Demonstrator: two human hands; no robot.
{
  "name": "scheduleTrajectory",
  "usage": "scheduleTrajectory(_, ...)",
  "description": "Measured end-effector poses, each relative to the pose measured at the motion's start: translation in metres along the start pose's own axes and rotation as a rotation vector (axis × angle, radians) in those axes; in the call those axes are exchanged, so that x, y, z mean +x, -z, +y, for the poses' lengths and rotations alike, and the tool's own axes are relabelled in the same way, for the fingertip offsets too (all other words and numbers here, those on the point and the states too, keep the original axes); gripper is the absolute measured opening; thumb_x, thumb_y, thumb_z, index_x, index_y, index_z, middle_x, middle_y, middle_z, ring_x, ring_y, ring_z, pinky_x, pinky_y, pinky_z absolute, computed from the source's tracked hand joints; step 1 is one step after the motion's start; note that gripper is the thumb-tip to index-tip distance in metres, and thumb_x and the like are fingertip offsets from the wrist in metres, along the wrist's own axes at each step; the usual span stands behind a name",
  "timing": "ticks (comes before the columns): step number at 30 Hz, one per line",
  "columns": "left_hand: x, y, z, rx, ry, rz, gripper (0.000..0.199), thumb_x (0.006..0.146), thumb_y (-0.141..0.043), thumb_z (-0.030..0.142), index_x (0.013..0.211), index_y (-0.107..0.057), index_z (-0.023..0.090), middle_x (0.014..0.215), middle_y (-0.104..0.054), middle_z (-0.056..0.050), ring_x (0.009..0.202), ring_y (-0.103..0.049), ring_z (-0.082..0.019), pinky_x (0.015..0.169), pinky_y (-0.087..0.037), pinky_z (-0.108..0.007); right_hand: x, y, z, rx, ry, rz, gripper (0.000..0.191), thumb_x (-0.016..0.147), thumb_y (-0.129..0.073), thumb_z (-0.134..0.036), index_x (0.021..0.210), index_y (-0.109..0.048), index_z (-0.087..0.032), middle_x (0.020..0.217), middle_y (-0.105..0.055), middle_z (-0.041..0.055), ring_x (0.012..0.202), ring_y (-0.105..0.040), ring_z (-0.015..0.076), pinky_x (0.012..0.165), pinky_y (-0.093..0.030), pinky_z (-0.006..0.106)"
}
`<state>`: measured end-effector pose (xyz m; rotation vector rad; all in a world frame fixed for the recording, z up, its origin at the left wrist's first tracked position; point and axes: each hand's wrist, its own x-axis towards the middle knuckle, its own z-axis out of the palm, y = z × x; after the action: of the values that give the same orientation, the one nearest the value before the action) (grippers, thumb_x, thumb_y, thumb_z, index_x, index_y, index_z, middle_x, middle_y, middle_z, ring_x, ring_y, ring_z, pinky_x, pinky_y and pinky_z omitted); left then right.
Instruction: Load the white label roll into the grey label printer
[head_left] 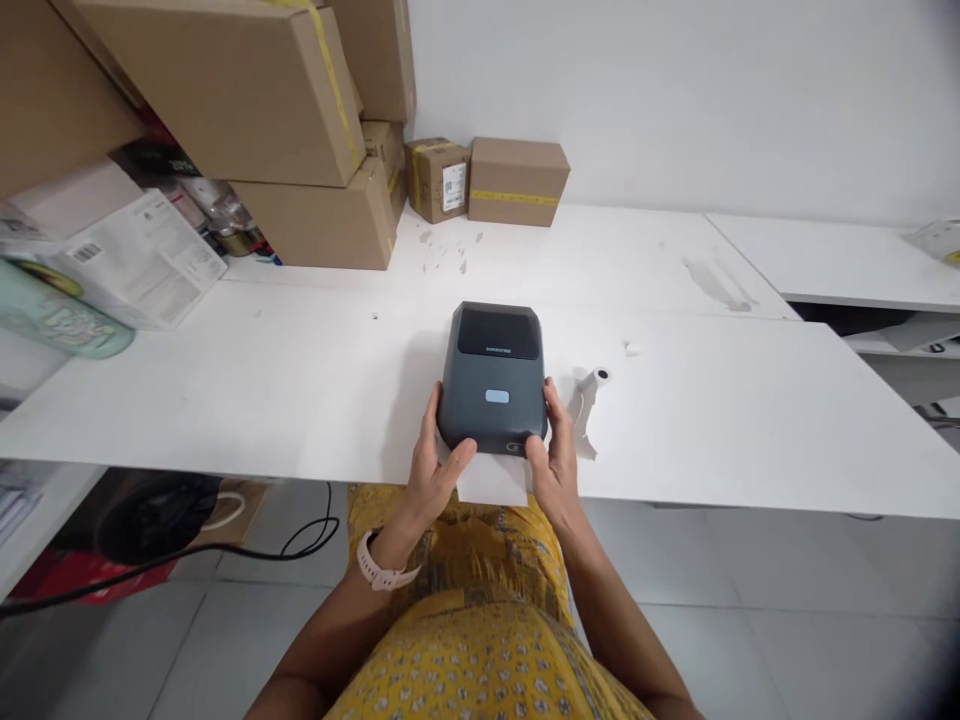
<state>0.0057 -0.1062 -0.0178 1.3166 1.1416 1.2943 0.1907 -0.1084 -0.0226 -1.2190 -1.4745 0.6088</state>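
Note:
A dark grey label printer (493, 420) with a glossy black window and a pale blue button is on the white table (315, 400) in front of me. My left hand (435, 465) grips its near left corner, thumb on the front edge. Around the near right corner, my right hand (555, 465) holds it the same way. A blank white strip of paper (491, 480) sticks out from the printer's front, over the table edge. Just right of my right hand lies a small paper roll (598, 377) with a torn, curling end. Whether the printer is slightly lifted, I cannot tell.
Stacked cardboard boxes (315, 215) fill the back left. Two smaller boxes, one with a label (439, 180) and one plain (517, 180), stand against the wall. A mint bottle (67, 315) and a white carton (142, 260) are at far left. A black cable (247, 550) hangs below the table.

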Motion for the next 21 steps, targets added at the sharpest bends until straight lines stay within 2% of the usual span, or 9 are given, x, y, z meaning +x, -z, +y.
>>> scheduleTrajectory(3,0.002,-0.004,-0.009,-0.057,-0.019,0.027,0.093,0.092,-0.071,0.055,0.168,-0.024,0.029,0.177,-0.023,-0.012,0.164,-0.022,-0.034,0.133,-0.026,-0.05,-0.008,-0.006,0.005,-0.002,-0.04,0.02,0.063,0.106,-0.041,-0.057,0.166,-0.024,-0.042,0.176,-0.026,0.0038,0.163,-0.026,0.0315,0.129,-0.031,0.065)
scheduleTrajectory(7,0.004,-0.003,-0.016,0.084,-0.12,0.102,0.079,0.096,-0.065,0.057,0.165,-0.034,0.032,0.177,-0.022,-0.008,0.167,-0.005,-0.032,0.135,-0.016,-0.051,-0.007,-0.008,0.004,-0.034,-0.006,0.036,0.061,0.107,-0.035,-0.06,0.165,-0.025,-0.044,0.176,-0.027,0.0018,0.164,-0.024,0.0323,0.13,-0.023,0.071)
scheduleTrajectory(12,0.009,0.002,-0.005,0.139,-0.199,0.116,0.073,0.099,-0.054,0.065,0.163,-0.04,0.031,0.176,-0.028,-0.008,0.167,-0.005,-0.032,0.134,-0.017,-0.052,0.007,0.003,-0.005,-0.015,0.028,0.02,0.064,0.105,-0.027,-0.069,0.164,-0.028,-0.045,0.174,-0.033,0.0021,0.162,-0.028,0.0348,0.129,-0.018,0.076)
scheduleTrajectory(14,0.021,0.005,0.005,0.122,-0.232,0.12,0.07,0.1,-0.05,0.067,0.16,-0.045,0.032,0.176,-0.028,-0.006,0.166,-0.012,-0.031,0.134,-0.021,-0.051,0.022,0.009,-0.012,-0.04,0.083,0.019,0.067,0.104,-0.024,-0.072,0.164,-0.03,-0.044,0.172,-0.036,0.0025,0.162,-0.03,0.0352,0.129,-0.017,0.075)
scheduleTrajectory(16,0.041,0.008,0.015,0.082,-0.277,0.135,0.063,0.103,-0.042,0.067,0.155,-0.053,0.032,0.173,-0.035,-0.004,0.163,-0.025,-0.029,0.133,-0.024,-0.048,0.046,0.013,-0.019,-0.066,0.165,0.023,0.07,0.103,-0.023,-0.074,0.164,-0.032,-0.041,0.17,-0.039,0.0038,0.161,-0.031,0.0355,0.131,-0.018,0.072)
scheduleTrajectory(18,0.07,0.011,0.021,-0.008,-0.332,0.174,0.061,0.104,-0.039,0.066,0.144,-0.065,0.028,0.158,-0.057,-0.006,0.157,-0.039,-0.028,0.132,-0.028,-0.047,0.078,0.014,-0.026,-0.073,0.247,0.044,0.072,0.102,-0.024,-0.075,0.163,-0.034,-0.038,0.169,-0.04,0.0056,0.16,-0.033,0.0357,0.131,-0.022,0.068)
scheduleTrajectory(19,0.085,0.013,0.023,-0.044,-0.319,0.193,0.058,0.104,-0.042,0.064,0.139,-0.068,0.026,0.152,-0.063,-0.007,0.153,-0.045,-0.028,0.13,-0.031,-0.048,0.096,0.014,-0.029,-0.065,0.284,0.065,0.072,0.102,-0.024,-0.076,0.162,-0.034,-0.037,0.169,-0.04,0.0066,0.159,-0.034,0.0354,0.13,-0.025,0.066)
scheduleTrajectory(21,0.112,0.015,0.02,-0.07,-0.237,0.202,0.049,0.098,-0.06,0.056,0.133,-0.07,0.022,0.145,-0.068,-0.009,0.145,-0.055,-0.03,0.127,-0.036,-0.051,0.133,0.01,-0.033,-0.047,0.336,0.106,0.071,0.103,-0.022,-0.074,0.163,-0.031,-0.035,0.169,-0.038,0.0082,0.157,-0.038,0.0341,0.128,-0.033,0.062)
